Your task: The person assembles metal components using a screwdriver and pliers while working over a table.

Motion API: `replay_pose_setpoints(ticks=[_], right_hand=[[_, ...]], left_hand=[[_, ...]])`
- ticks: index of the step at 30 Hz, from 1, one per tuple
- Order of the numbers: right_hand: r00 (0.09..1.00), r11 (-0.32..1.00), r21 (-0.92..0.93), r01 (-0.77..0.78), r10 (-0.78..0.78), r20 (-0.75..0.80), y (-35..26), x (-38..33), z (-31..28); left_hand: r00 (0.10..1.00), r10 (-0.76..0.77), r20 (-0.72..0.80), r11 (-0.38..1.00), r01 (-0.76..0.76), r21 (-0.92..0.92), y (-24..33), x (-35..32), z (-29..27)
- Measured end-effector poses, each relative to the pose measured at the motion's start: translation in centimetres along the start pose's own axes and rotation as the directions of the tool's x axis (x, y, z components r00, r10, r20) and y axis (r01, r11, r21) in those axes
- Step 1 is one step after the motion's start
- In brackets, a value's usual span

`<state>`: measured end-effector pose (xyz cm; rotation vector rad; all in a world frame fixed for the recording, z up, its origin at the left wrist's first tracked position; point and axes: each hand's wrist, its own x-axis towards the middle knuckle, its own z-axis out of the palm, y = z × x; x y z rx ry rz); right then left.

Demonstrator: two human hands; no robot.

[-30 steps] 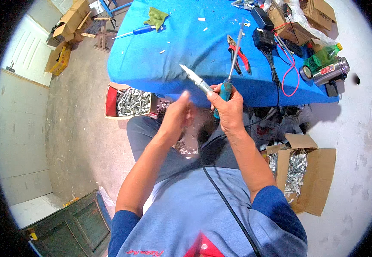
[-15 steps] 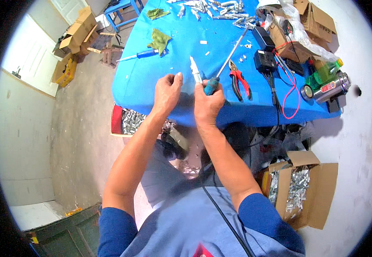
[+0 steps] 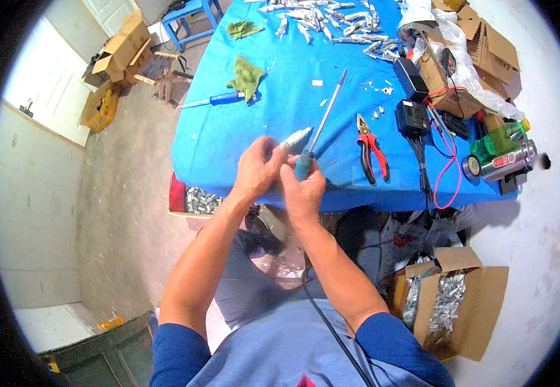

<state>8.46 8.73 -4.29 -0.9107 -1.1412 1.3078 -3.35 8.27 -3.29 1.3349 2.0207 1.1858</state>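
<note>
My left hand is closed round a slim whitish-silver piece with a tapered end, which points up and to the right. In my right hand is a screwdriver, gripped by its teal handle with the long shaft slanting away over the table. Both hands meet at the near edge of the blue-covered table, their fingertips close together. Red-handled pliers lie right of the screwdriver. Similar silver pieces are heaped at the far side.
A blue-handled screwdriver and green rags lie on the left. Black adapters with cables, a green bottle and a metal flask stand right. Below are an open carton and a box of metal pieces.
My left hand has moved right and taken hold of the whitish-silver piece, which stood up from my right hand before. The piece now tilts rightward. The table sits slightly lower and further right in view.
</note>
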Motion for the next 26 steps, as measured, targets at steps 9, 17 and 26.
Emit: replay_pose_setpoints(ticks=[9, 17, 26], right_hand=[[0.935, 0.965, 0.072, -0.250, 0.222, 0.275, -2.5, 1.6, -3.4], [0.814, 0.841, 0.216, -0.496, 0.365, 0.451, -2.4, 2.8, -4.6], [0.815, 0.837, -0.317, -0.445, 0.526, 0.245, -7.4, 2.8, -8.6]], left_hand=[[0.951, 0.270, -0.151, 0.925, -0.213, 0.316, 0.8, -1.3, 1.9], [0.974, 0.225, -0.017, 0.945, -0.214, 0.249, 0.8, -1.1, 0.3], [0.986, 0.166, 0.000, 0.922, -0.155, 0.354, 1.8, -1.5, 0.9]])
